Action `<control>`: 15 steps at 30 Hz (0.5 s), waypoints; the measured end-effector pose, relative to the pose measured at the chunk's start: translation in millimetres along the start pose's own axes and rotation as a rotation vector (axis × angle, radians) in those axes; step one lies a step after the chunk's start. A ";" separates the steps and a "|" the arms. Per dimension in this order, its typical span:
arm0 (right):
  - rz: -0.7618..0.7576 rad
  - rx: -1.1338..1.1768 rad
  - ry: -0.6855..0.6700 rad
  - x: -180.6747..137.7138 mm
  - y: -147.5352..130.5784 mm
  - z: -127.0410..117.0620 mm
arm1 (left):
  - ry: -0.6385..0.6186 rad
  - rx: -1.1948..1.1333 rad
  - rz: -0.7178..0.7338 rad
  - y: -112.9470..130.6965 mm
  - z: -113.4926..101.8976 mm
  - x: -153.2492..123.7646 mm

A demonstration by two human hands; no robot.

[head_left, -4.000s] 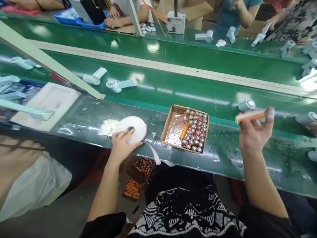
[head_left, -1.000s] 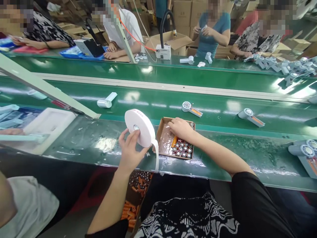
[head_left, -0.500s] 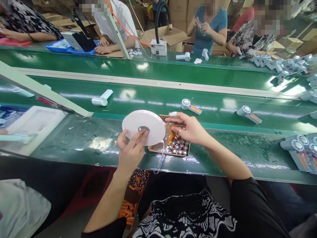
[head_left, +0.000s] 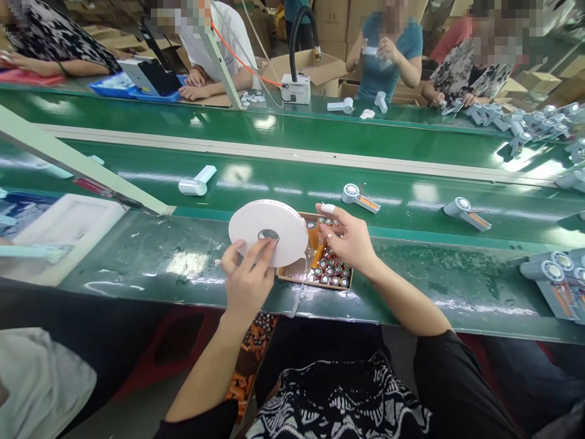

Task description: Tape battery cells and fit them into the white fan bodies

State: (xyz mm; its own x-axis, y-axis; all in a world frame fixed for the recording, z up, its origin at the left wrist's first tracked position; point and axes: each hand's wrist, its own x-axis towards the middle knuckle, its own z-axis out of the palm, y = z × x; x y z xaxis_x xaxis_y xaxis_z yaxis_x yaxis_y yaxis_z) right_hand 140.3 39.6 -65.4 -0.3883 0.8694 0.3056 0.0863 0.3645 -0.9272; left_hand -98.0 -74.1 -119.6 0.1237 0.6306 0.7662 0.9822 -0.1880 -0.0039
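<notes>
My left hand (head_left: pixel 249 280) grips a large white tape roll (head_left: pixel 267 231) from below, a finger near its centre hole, holding it tilted above the bench edge. A loose tape end hangs down from it. My right hand (head_left: pixel 350 241) holds an orange battery (head_left: pixel 313 235) upright against the roll's right rim, thumb and fingers pinched on it. Under both lies a small cardboard box (head_left: pixel 315 277) with several batteries standing on end.
Small white fans (head_left: pixel 359 197) (head_left: pixel 466 212) (head_left: pixel 196 182) lie on the green conveyor; more fans (head_left: pixel 551 271) sit at the right. A white foam tray (head_left: pixel 64 235) is at the left. Several people work across the belt. A box of orange batteries (head_left: pixel 249 360) is below the bench.
My right hand lifted an orange battery out of the box and brought it to the roll. My left hand turned the roll from edge-on to facing me.
</notes>
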 end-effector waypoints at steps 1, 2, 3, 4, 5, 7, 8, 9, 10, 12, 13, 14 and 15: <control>0.001 0.003 -0.019 -0.3 2.1 -0.7 | -0.001 0.004 -0.001 1.0 -0.3 0.3; 0.003 0.007 -0.053 -0.9 4.0 -1.3 | -0.001 0.010 -0.002 1.8 -0.7 0.5; 0.005 0.003 -0.091 -1.6 5.4 -1.6 | -0.001 0.015 -0.001 2.6 -1.2 0.7; 0.007 -0.014 -0.117 -2.5 6.4 -1.6 | -0.001 0.019 0.002 3.3 -1.6 0.9; 0.012 -0.048 -0.126 -3.4 6.8 -1.2 | 0.001 0.022 0.006 4.0 -1.9 1.1; 0.025 -0.158 -0.114 -4.6 6.1 -0.1 | 0.009 0.028 0.013 5.4 -1.6 1.3; 0.032 -0.218 -0.112 -4.5 5.1 0.0 | 0.014 0.029 0.014 6.1 -1.1 1.3; 0.042 -0.268 -0.118 -3.8 3.9 -0.4 | 0.018 0.029 0.015 6.7 -0.4 1.2; 0.054 -0.300 -0.130 -2.3 2.7 -1.5 | 0.023 0.028 0.018 7.0 0.3 1.2; 0.087 -0.309 -0.170 2.8 0.9 -6.0 | 0.025 0.022 0.031 6.6 1.5 1.4; 0.105 -0.299 -0.198 6.1 0.7 -9.2 | 0.024 0.020 0.043 5.7 1.8 1.7; 0.122 -0.289 -0.231 9.8 1.1 -12.8 | 0.020 0.017 0.055 4.5 2.0 2.2; 0.140 -0.274 -0.266 13.6 2.0 -16.4 | 0.012 0.013 0.068 3.0 2.1 2.9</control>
State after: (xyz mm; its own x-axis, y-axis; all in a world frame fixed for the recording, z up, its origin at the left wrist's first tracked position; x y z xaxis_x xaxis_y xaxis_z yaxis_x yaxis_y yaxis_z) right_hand 150.3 57.6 -59.6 -0.5766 0.8131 0.0807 0.3827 0.3560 -0.8525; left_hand -94.4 -71.3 -118.7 0.1881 0.6073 0.7719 0.9734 -0.2202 -0.0640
